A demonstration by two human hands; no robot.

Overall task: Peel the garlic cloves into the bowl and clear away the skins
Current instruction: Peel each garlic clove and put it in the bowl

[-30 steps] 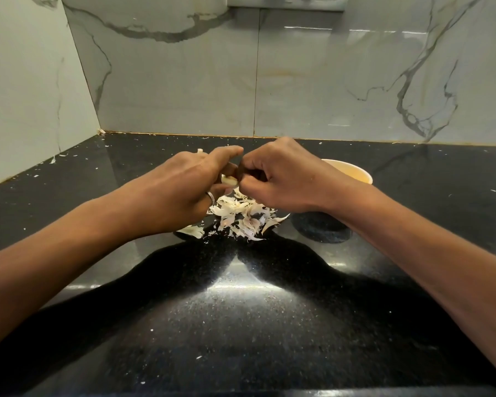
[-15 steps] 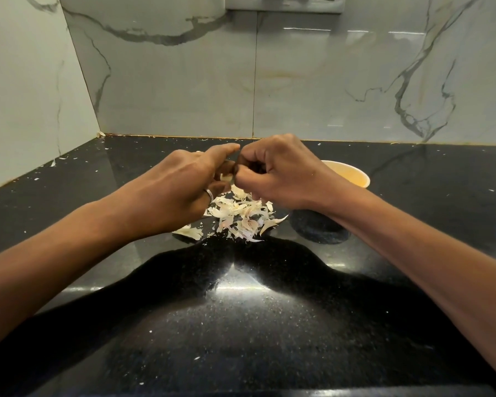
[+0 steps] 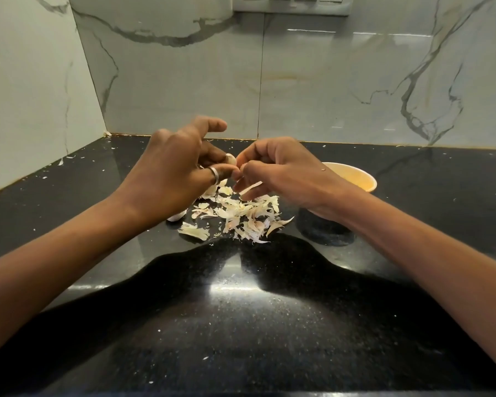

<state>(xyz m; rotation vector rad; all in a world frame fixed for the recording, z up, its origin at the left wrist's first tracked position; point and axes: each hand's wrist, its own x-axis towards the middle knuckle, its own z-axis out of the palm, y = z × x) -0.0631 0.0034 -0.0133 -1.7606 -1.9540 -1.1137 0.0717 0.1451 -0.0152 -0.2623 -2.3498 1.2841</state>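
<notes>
A strip of skin (image 3: 251, 187) has been pulled off the garlic clove (image 3: 231, 159) by the right hand (image 3: 284, 173); the left hand (image 3: 172, 179) has been drawn aside, index finger raised.

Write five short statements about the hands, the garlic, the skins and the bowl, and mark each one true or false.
1. The left hand holds a garlic clove. True.
2. The bowl stands left of the left hand. False: it stands on the right, behind the right wrist.
3. A pile of skins lies on the black countertop below the hands. True.
4. A ring sits on the right hand. False: it is on a finger of the left hand.
5. The right hand pinches a strip of skin. True.
</notes>
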